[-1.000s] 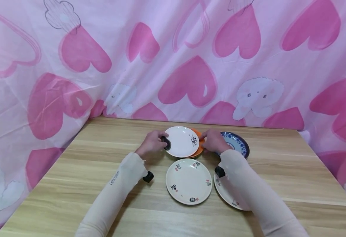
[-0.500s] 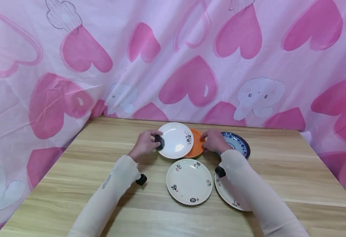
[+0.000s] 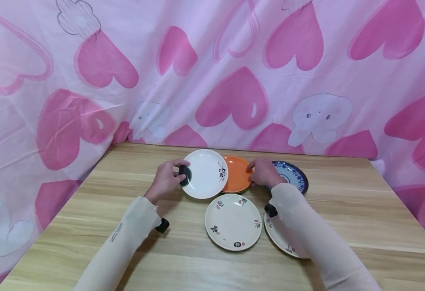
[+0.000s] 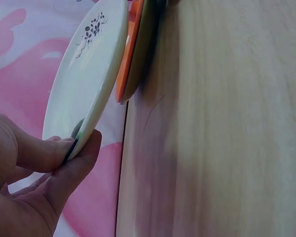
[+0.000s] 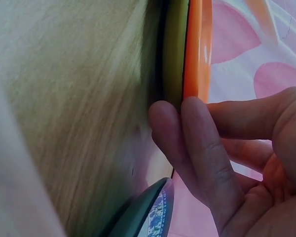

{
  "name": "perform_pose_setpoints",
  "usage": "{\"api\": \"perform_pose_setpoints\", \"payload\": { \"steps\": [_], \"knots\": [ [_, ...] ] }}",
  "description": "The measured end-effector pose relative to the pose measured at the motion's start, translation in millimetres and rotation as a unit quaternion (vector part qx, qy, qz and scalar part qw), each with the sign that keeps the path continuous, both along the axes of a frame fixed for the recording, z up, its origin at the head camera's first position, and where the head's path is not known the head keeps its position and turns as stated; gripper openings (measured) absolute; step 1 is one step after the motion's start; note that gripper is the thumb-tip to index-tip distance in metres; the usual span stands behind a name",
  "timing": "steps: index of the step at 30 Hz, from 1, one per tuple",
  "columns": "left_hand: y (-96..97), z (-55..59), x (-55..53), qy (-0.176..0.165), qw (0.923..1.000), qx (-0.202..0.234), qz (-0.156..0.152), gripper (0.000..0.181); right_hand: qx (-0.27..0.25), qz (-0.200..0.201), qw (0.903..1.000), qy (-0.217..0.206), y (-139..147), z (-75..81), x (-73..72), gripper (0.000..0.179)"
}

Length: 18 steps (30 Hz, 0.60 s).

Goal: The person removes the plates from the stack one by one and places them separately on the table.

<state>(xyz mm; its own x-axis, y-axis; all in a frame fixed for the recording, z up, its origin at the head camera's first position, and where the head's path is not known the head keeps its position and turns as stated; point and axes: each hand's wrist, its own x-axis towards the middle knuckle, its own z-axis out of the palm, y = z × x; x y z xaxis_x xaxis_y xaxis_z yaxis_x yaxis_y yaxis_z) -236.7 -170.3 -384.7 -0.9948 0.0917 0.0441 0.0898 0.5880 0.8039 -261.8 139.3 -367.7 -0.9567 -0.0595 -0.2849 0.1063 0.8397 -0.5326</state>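
My left hand (image 3: 166, 178) pinches the dark-marked left rim of a white plate (image 3: 206, 173) with a small flower print. In the left wrist view, thumb and fingers grip that rim, and the plate is tilted and raised off the table. Its right side overlaps an orange plate (image 3: 238, 173) in the head view. My right hand (image 3: 264, 171) holds the orange plate's right rim, fingertips against the edge in the right wrist view. Below the orange lies a yellow-green layer (image 5: 173, 64); I cannot tell whether it is a second plate or the underside.
A cream plate (image 3: 233, 222) with small prints lies in front. Another printed plate (image 3: 283, 238) is partly under my right forearm. A blue-patterned plate (image 3: 292, 173) sits just right of my right hand. A pink heart-print cloth (image 3: 230, 101) hangs behind the wooden table (image 3: 99, 210).
My left hand has drawn the white plate leftward, uncovering more of the orange plate. My right hand has stayed at the orange plate's rim.
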Motion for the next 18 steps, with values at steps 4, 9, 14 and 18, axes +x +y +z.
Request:
{"api": "perform_pose_setpoints", "payload": {
  "steps": [4, 9, 14, 18],
  "knots": [
    [-8.6, -0.4, 8.6, 0.003, 1.0, -0.002, 0.001, 0.042, 0.001, 0.004, 1.0, 0.005, -1.3, -2.4, 1.0, 0.035],
    [-21.3, -5.1, 19.9, 0.002, 0.9998, -0.018, 0.002, 0.043, 0.027, 0.027, 0.9989, 0.027, -2.3, -5.0, 3.3, 0.035],
    [-34.3, -6.2, 28.6, 0.012, 0.9994, -0.032, 0.008, 0.041, 0.044, 0.042, 0.997, 0.047, -4.1, -6.8, 5.3, 0.034],
    [-43.8, -6.9, 34.7, 0.015, 0.9991, -0.039, 0.01, 0.04, 0.042, 0.033, 0.9976, 0.044, -6.0, -7.3, 7.0, 0.036]
  ]
}}
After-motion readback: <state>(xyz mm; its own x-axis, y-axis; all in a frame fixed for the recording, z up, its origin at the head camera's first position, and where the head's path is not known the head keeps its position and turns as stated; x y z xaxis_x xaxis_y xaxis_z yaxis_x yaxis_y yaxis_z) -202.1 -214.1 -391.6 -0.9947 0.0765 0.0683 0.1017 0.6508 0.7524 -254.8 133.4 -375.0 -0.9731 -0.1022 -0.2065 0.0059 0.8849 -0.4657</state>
